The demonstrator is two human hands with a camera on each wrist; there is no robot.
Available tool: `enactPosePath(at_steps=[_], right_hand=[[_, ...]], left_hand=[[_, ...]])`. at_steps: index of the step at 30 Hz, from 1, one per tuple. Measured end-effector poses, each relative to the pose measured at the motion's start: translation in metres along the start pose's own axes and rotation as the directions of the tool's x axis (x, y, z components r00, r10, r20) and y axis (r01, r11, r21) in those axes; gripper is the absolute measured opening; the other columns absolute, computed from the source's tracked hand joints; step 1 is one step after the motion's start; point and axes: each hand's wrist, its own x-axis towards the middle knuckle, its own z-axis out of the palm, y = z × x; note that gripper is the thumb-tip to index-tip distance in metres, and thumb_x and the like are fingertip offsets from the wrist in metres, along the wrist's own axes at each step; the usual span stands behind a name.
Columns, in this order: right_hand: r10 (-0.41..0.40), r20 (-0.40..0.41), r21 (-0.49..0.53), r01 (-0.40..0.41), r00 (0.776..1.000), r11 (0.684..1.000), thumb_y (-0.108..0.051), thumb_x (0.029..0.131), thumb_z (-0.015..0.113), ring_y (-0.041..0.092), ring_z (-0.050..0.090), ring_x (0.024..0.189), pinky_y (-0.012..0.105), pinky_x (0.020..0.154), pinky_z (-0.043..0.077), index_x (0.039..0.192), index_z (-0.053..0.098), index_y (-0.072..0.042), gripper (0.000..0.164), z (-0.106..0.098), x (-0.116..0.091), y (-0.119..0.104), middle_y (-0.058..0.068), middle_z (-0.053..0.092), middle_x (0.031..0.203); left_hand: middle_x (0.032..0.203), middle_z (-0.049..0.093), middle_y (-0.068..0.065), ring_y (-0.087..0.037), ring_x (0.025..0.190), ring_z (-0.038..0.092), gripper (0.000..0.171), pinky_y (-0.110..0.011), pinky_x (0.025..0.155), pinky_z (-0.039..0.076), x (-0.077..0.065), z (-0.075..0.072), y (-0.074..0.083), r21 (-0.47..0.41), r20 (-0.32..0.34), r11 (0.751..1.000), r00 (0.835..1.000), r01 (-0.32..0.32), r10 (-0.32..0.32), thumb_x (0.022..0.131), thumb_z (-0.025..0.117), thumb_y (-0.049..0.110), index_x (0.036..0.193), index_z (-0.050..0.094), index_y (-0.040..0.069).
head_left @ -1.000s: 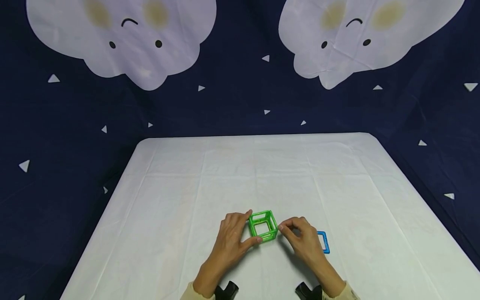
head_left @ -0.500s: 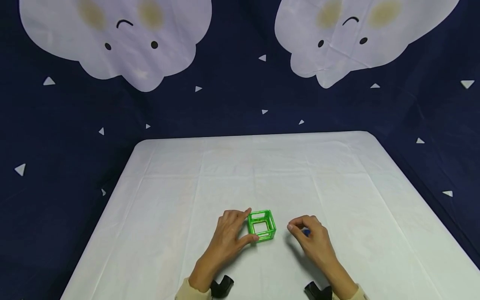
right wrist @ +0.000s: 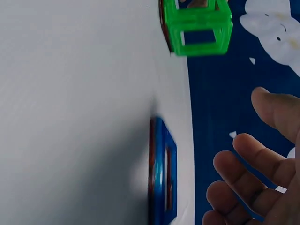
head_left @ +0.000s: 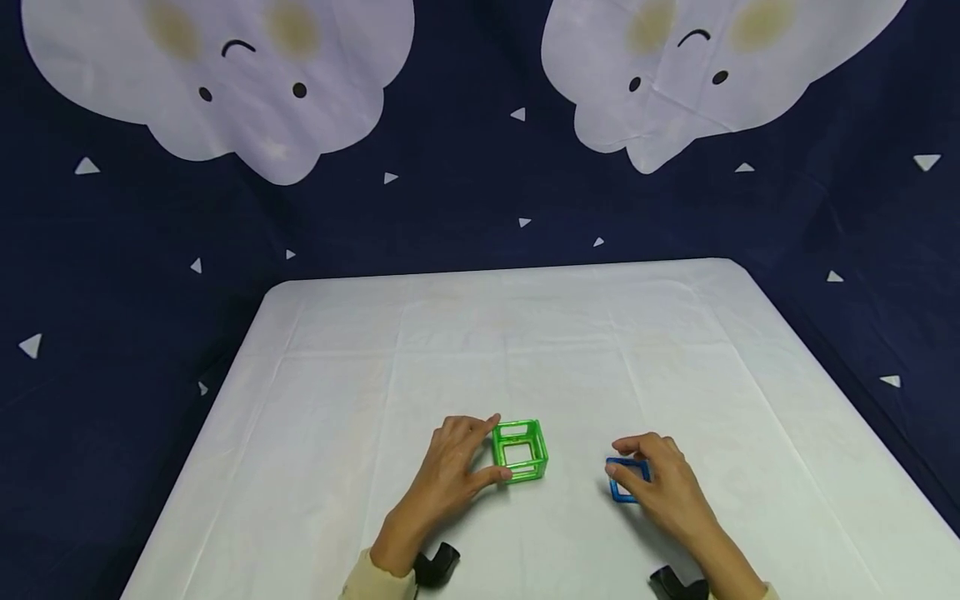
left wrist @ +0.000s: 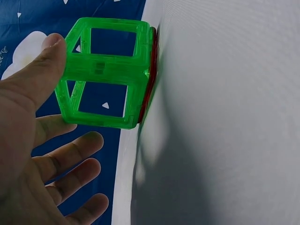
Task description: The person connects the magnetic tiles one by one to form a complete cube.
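Observation:
A green cube of open-framed magnetic tiles [left wrist: 105, 65] stands on the table, with a thin red layer [left wrist: 151, 77] showing at its base in the left wrist view. My left hand [head_left: 448, 475] pinches the cube between thumb and index finger, its other fingers loose. To the right lies a blue square magnetic tile [head_left: 626, 498], with a reddish layer along its underside in the right wrist view. Close over this blue tile is my right hand [head_left: 670, 487], thumb and fingers spread apart with nothing between them. Part of the blue tile is hidden under the hand.
A white cloth covers the table [head_left: 480, 333]. Behind it hangs a dark blue curtain [head_left: 450, 225] with smiling clouds and small white triangles. Black wrist straps [head_left: 437, 565] show near both sleeves.
My right hand has moved away from the cube to the right, over the blue tile, and its fingers have spread. My left hand still holds the cube in about the same place.

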Motion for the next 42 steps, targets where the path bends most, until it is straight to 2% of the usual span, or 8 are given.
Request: enactPosePath(at_steps=[6, 14, 21, 25, 32, 38, 42], right_hand=[[-0.010, 0.012, -0.075, 0.011, 1.000, 0.997, -0.026, 0.076, 0.078, 0.009, 0.046, 0.091, 0.026, 0.073, 0.038, 0.105, 0.066, -0.015, 0.033, -0.005, -0.006, 0.016, -0.003, 0.064, 0.098], [-0.070, 0.028, -0.135, 0.073, 0.997, 0.988, -0.026, 0.068, 0.083, 0.013, 0.044, 0.094, 0.024, 0.078, 0.030, 0.110, 0.065, -0.012, 0.048, -0.010, -0.012, 0.029, 0.000, 0.062, 0.101], [-0.037, 0.148, -0.168, 0.062, 0.988, 0.984, -0.039, 0.066, 0.083, 0.016, 0.041, 0.096, 0.035, 0.077, 0.034, 0.118, 0.062, -0.015, 0.061, -0.018, -0.012, 0.037, 0.003, 0.057, 0.107], [-0.079, 0.179, -0.182, 0.112, 0.981, 0.977, -0.041, 0.063, 0.083, 0.014, 0.040, 0.094, 0.033, 0.078, 0.032, 0.122, 0.060, -0.018, 0.067, -0.020, -0.012, 0.042, 0.000, 0.056, 0.105], [-0.163, 0.179, -0.214, 0.200, 0.970, 0.956, -0.031, 0.060, 0.086, 0.008, 0.037, 0.090, 0.025, 0.076, 0.029, 0.126, 0.059, -0.016, 0.072, -0.021, -0.011, 0.049, -0.004, 0.055, 0.105], [-0.153, 0.225, -0.218, 0.203, 0.962, 0.954, -0.028, 0.061, 0.086, 0.010, 0.038, 0.091, 0.030, 0.077, 0.031, 0.124, 0.062, -0.014, 0.068, -0.021, -0.007, 0.050, -0.001, 0.055, 0.107], [-0.156, 0.226, -0.215, 0.205, 0.962, 0.955, -0.026, 0.062, 0.085, 0.011, 0.039, 0.091, 0.030, 0.076, 0.031, 0.122, 0.063, -0.014, 0.065, -0.021, -0.007, 0.051, -0.001, 0.055, 0.107]], left_hand=[[0.109, 0.060, -0.001, -0.017, 0.108, 0.049, 0.074, -0.036, 0.089, 0.038, 0.001, -0.001, -0.001, -0.008, 0.008, 1.000, 1.000, -0.006, 0.006, 0.070, 0.075, 0.045, 0.134, 0.053, 0.015], [0.108, 0.060, -0.001, -0.017, 0.107, 0.050, 0.073, -0.037, 0.088, 0.039, 0.002, -0.002, -0.002, 0.006, -0.008, 0.999, 0.999, -0.035, 0.035, 0.069, 0.075, 0.045, 0.133, 0.054, 0.015], [0.109, 0.061, -0.004, -0.018, 0.107, 0.050, 0.073, -0.036, 0.086, 0.038, 0.002, -0.001, -0.004, -0.016, 0.013, 1.000, 1.000, -0.018, 0.018, 0.071, 0.075, 0.045, 0.134, 0.054, 0.015], [0.108, 0.061, -0.004, -0.019, 0.107, 0.050, 0.072, -0.037, 0.086, 0.038, 0.002, -0.001, -0.004, -0.017, 0.016, 1.000, 1.000, -0.016, 0.016, 0.070, 0.075, 0.044, 0.133, 0.054, 0.015], [0.109, 0.061, -0.004, -0.019, 0.108, 0.050, 0.072, -0.037, 0.087, 0.038, 0.002, -0.001, -0.005, -0.021, 0.029, 1.000, 1.000, -0.006, 0.007, 0.071, 0.075, 0.045, 0.134, 0.053, 0.017], [0.108, 0.060, -0.002, -0.018, 0.107, 0.050, 0.073, -0.036, 0.086, 0.039, 0.002, -0.002, -0.006, -0.017, 0.034, 1.000, 0.999, -0.002, 0.003, 0.071, 0.074, 0.045, 0.135, 0.053, 0.018], [0.109, 0.060, -0.001, -0.018, 0.108, 0.050, 0.073, -0.035, 0.086, 0.039, 0.002, -0.002, -0.007, -0.019, 0.039, 1.000, 0.999, 0.004, -0.003, 0.071, 0.074, 0.045, 0.136, 0.052, 0.019]])
